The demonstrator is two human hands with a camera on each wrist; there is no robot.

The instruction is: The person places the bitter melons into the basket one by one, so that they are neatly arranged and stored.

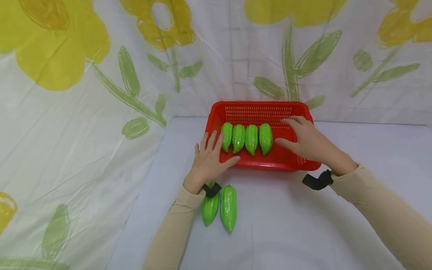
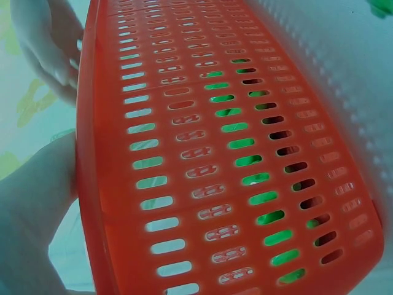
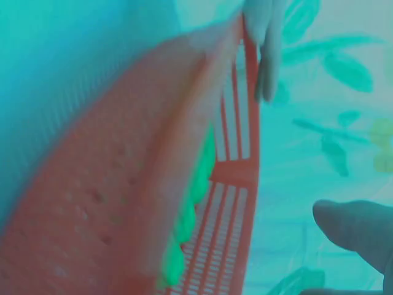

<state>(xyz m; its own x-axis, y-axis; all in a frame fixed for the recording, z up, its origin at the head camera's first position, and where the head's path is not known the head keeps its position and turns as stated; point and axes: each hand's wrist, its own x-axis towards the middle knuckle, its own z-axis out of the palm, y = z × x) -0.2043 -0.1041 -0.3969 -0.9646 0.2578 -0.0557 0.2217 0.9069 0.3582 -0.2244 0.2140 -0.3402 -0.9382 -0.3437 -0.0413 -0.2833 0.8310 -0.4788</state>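
Note:
A red plastic basket with slotted walls stands at the back of the table. Inside it, several glossy green, ridged, pointed fruits lie side by side in a row. Over the basket's left end my left hand is spread, its fingers at the rim by the leftmost fruit. My right hand reaches over the right end, thumb and fingers apart, with nothing between them. Two more green fruits lie on the table; one fruit shows whole, while the other fruit is partly covered by my left wrist.
A white cloth covers the table. Behind and to the left hangs a white curtain printed with yellow flowers and green leaves. Each wrist wears a black band.

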